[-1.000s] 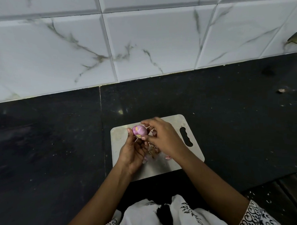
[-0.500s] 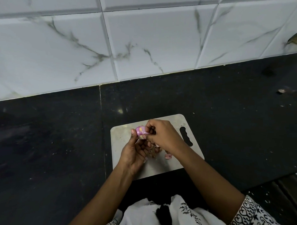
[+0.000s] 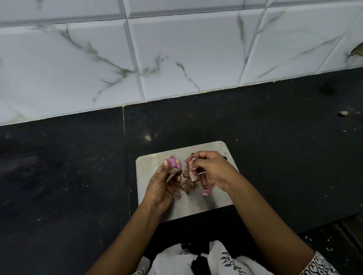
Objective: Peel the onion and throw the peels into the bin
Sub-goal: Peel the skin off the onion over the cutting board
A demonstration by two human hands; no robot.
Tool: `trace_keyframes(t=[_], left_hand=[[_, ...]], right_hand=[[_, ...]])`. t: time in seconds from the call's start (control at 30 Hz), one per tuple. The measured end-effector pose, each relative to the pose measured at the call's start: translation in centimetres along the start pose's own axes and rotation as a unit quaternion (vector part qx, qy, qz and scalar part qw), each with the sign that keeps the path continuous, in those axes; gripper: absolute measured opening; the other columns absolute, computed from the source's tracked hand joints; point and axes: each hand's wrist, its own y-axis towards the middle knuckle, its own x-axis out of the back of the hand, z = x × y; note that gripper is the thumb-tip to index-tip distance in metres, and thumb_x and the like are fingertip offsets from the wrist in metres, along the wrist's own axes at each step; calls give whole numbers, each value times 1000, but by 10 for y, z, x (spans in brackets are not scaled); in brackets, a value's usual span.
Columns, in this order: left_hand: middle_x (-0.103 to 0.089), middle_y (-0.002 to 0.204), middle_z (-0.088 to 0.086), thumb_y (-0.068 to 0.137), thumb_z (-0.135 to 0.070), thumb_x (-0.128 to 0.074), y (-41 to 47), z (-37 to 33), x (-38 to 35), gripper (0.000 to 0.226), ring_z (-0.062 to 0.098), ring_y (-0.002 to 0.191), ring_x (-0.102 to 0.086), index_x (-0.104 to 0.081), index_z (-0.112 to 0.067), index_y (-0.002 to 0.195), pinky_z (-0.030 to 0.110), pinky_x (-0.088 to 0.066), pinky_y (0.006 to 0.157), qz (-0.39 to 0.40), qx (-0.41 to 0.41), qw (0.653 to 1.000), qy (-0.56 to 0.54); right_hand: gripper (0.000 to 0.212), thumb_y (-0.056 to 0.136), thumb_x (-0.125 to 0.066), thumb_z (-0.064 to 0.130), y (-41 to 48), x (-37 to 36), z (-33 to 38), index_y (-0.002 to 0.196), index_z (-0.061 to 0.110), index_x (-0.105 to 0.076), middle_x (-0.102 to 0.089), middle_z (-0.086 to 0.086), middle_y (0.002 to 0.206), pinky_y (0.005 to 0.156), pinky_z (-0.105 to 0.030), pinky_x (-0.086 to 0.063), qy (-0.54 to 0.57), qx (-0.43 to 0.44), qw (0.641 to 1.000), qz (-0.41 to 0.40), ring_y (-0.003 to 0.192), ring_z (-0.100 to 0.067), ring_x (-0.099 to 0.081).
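A small pink onion [image 3: 174,164] is held up in my left hand [image 3: 162,187], thumb on its left side, over the left part of a pale cutting board [image 3: 148,165]. My right hand [image 3: 213,170] is a little to the right of the onion, apart from it, its fingers pinched on a piece of pinkish peel [image 3: 191,162]. A heap of loose peels [image 3: 190,182] lies on the board between and below both hands. No bin is in view.
The board rests on a dark stone counter [image 3: 74,172] backed by white marbled wall tiles [image 3: 173,55]. A small scrap [image 3: 344,112] lies on the counter at far right. A counter edge or step [image 3: 345,244] shows at lower right.
My right hand has pulled away from the onion to the right with a strip of peel. My left hand has kept the onion, shifted slightly left.
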Motion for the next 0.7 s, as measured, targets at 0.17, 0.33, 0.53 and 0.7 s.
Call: trace_keyframes(t=[0.17,0.33,0.53,0.7], left_hand=[[-63,98,13,96,-46,-39,-3,-2,2,41,21,82,-65,-63,-17,112,29,-58,65,35,34,994,-95],[-60,107,13,94,-25,-42,-7,-2,-2,37,22,79,-60,-57,-16,126,31,-56,64,78,13,986,-150],[-65,118,10,87,-14,-48,-7,-5,-1,37,20,101,-64,-58,-14,123,28,-53,87,103,-58,989,-87],[-68,114,14,67,-19,-79,-7,-6,6,60,21,101,-68,-57,-7,122,25,-56,80,125,-88,986,-62]], right_hand=[[25,83,-66,30,7,16,-12,108,23,-65,-56,5,107,86,-28,-43,-378,44,924,-51,100,-11,-54],[25,82,-68,29,-4,-6,-6,105,20,-67,-61,6,104,80,-18,-47,-294,173,936,-88,96,-9,-60],[31,72,-77,31,-8,-29,-4,97,21,-61,-61,7,98,72,-24,-50,-298,226,920,-119,84,-7,-59],[33,70,-78,26,-6,-23,4,96,22,-58,-57,10,97,67,-16,-45,-315,210,923,-76,81,0,-55]])
